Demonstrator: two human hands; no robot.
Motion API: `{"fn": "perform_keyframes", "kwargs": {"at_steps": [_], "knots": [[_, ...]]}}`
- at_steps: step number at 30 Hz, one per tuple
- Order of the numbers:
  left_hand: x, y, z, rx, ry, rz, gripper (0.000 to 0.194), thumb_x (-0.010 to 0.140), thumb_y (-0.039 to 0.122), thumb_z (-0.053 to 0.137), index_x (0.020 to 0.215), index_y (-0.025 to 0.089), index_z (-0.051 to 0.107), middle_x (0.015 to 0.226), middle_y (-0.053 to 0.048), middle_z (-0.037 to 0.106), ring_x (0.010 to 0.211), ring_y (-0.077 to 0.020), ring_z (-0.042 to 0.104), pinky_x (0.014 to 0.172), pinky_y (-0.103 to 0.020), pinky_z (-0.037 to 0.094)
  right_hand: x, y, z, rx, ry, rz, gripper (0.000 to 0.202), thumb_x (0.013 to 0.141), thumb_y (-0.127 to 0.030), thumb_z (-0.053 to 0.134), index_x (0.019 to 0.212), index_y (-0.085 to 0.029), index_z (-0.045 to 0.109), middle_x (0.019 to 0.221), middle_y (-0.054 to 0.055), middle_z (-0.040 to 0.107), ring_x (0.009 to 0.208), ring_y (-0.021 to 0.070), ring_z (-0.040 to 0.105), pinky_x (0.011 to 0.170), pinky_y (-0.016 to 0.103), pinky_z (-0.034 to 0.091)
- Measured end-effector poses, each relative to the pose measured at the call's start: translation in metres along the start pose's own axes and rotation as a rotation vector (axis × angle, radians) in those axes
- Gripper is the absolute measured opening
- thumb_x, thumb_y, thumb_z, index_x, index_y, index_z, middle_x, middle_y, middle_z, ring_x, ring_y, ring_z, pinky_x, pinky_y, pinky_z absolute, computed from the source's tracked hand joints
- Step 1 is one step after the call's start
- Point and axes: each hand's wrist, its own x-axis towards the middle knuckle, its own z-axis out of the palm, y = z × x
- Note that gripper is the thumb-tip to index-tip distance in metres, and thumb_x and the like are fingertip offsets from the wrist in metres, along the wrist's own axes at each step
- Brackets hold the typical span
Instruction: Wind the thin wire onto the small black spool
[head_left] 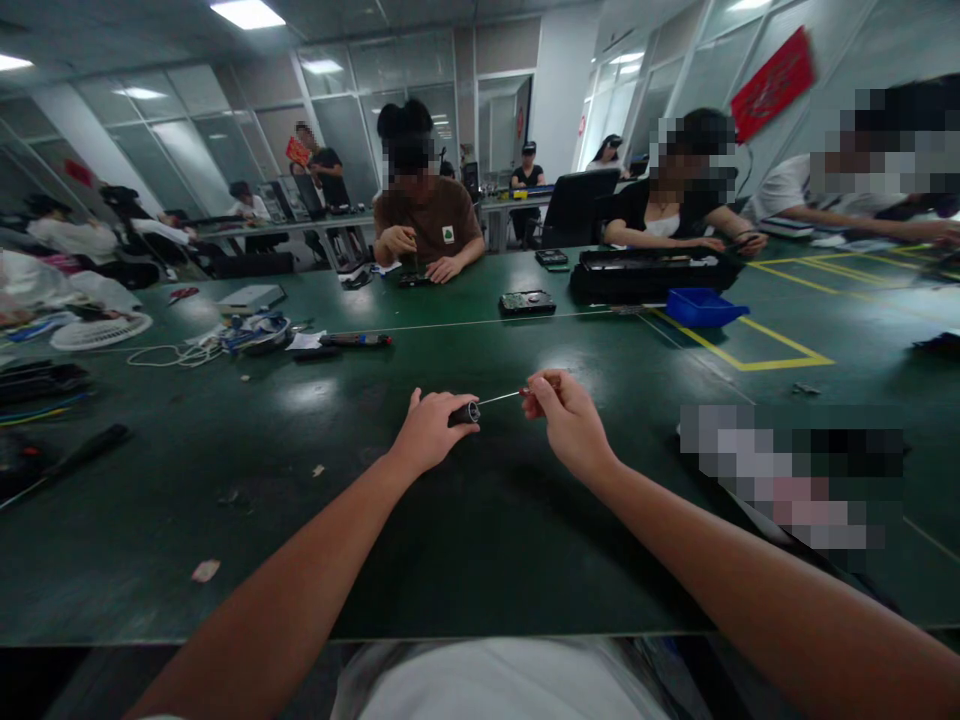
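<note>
In front of me, just above the green table, my left hand (433,432) is closed around the black handle of what looks like a screwdriver (466,413). A thin metal shaft (498,399) runs from the handle's end towards my right hand (564,420). The fingertips of that hand are pinched at the shaft's far end, where a small reddish-brown piece (524,392) shows. What exactly this piece is cannot be made out. Both forearms reach in from the table's near edge.
A black pen-shaped tool (356,341) and tangled cables (255,333) lie ahead on the left. Beyond my hands are a hard drive (527,302), a blue bin (703,307) and a black case (652,277). Co-workers sit across the green table (315,530). A blurred-out object (780,480) lies right.
</note>
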Motion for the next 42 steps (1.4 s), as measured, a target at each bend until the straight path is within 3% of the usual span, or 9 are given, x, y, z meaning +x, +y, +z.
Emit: {"fn": "perform_keyframes", "kwargs": {"at_steps": [11, 14, 18, 22, 26, 29, 34, 39, 42], "knots": [[0.000, -0.003, 0.001, -0.048, 0.009, -0.013, 0.040, 0.087, 0.038, 0.070, 0.126, 0.030, 0.064, 0.119, -0.005, 0.068, 0.118, -0.0289, 0.056, 0.117, -0.064, 0.014, 0.000, -0.005, -0.003, -0.265, 0.024, -0.030, 0.020, 0.098, -0.038, 0.046, 0.091, -0.023, 0.057, 0.072, 0.000, 0.063, 0.067, 0.0174, 0.060, 0.066, 0.033, 0.045], [0.000, -0.003, 0.001, -0.091, 0.032, -0.013, 0.038, 0.086, 0.038, 0.071, 0.122, 0.027, 0.065, 0.115, -0.005, 0.069, 0.112, -0.0287, 0.059, 0.114, -0.060, 0.027, 0.000, -0.006, -0.004, -0.263, 0.040, -0.021, 0.020, 0.098, -0.038, 0.046, 0.092, -0.023, 0.057, 0.073, 0.001, 0.063, 0.068, 0.0177, 0.060, 0.067, 0.033, 0.046], [0.000, -0.003, 0.002, -0.222, 0.113, -0.038, 0.031, 0.086, 0.034, 0.070, 0.115, 0.023, 0.066, 0.113, -0.007, 0.068, 0.105, -0.0257, 0.061, 0.097, -0.043, 0.046, 0.000, -0.006, -0.004, -0.253, 0.042, -0.017, 0.020, 0.098, -0.039, 0.047, 0.093, -0.022, 0.057, 0.073, 0.001, 0.063, 0.068, 0.0177, 0.060, 0.067, 0.034, 0.047], [0.000, -0.002, 0.002, -0.370, 0.205, -0.119, 0.033, 0.086, 0.031, 0.068, 0.118, 0.021, 0.063, 0.115, -0.007, 0.067, 0.105, -0.0238, 0.062, 0.096, -0.038, 0.047, 0.000, -0.007, -0.005, -0.226, 0.055, -0.010, 0.021, 0.097, -0.040, 0.048, 0.094, -0.022, 0.058, 0.074, 0.001, 0.064, 0.069, 0.0178, 0.061, 0.068, 0.034, 0.047], [0.001, 0.003, 0.000, -0.502, 0.209, -0.179, 0.039, 0.093, 0.032, 0.056, 0.131, 0.023, 0.053, 0.120, -0.007, 0.065, 0.111, -0.0226, 0.060, 0.100, -0.039, 0.044, 0.001, -0.011, -0.006, -0.206, 0.082, -0.027, 0.021, 0.096, -0.041, 0.048, 0.093, -0.022, 0.058, 0.074, 0.001, 0.064, 0.069, 0.0179, 0.061, 0.069, 0.035, 0.048], [0.002, 0.011, -0.004, -0.463, 0.166, -0.195, 0.036, 0.094, 0.037, 0.054, 0.126, 0.022, 0.053, 0.114, -0.008, 0.064, 0.104, -0.0223, 0.061, 0.094, -0.038, 0.047, 0.001, -0.015, -0.008, -0.205, 0.107, -0.041, 0.022, 0.096, -0.041, 0.048, 0.093, -0.022, 0.058, 0.075, 0.002, 0.064, 0.069, 0.0181, 0.061, 0.069, 0.035, 0.048], [0.007, 0.024, -0.003, -0.186, -0.037, -0.110, 0.027, 0.092, 0.043, 0.057, 0.106, 0.021, 0.066, 0.102, -0.007, 0.066, 0.092, -0.0230, 0.062, 0.083, -0.036, 0.049, 0.001, -0.019, -0.010, -0.186, 0.128, -0.051, 0.023, 0.096, -0.042, 0.048, 0.094, -0.022, 0.057, 0.076, 0.002, 0.065, 0.069, 0.0185, 0.061, 0.069, 0.036, 0.049], [0.018, 0.028, 0.009, 0.104, -0.200, 0.006, 0.034, 0.097, 0.036, 0.048, 0.123, 0.027, 0.067, 0.118, -0.008, 0.063, 0.105, -0.0270, 0.061, 0.087, -0.039, 0.049, 0.001, -0.020, -0.011, -0.188, 0.129, -0.049, 0.024, 0.096, -0.043, 0.047, 0.095, -0.021, 0.058, 0.076, 0.003, 0.065, 0.069, 0.0185, 0.061, 0.069, 0.036, 0.048], [0.024, 0.030, 0.013, 0.190, -0.229, 0.030, 0.033, 0.095, 0.038, 0.050, 0.120, 0.026, 0.070, 0.116, -0.009, 0.064, 0.105, -0.0286, 0.061, 0.083, -0.039, 0.051, 0.001, -0.021, -0.011, -0.191, 0.131, -0.041, 0.024, 0.096, -0.042, 0.048, 0.095, -0.021, 0.058, 0.076, 0.003, 0.065, 0.070, 0.0186, 0.061, 0.070, 0.036, 0.048]]}}
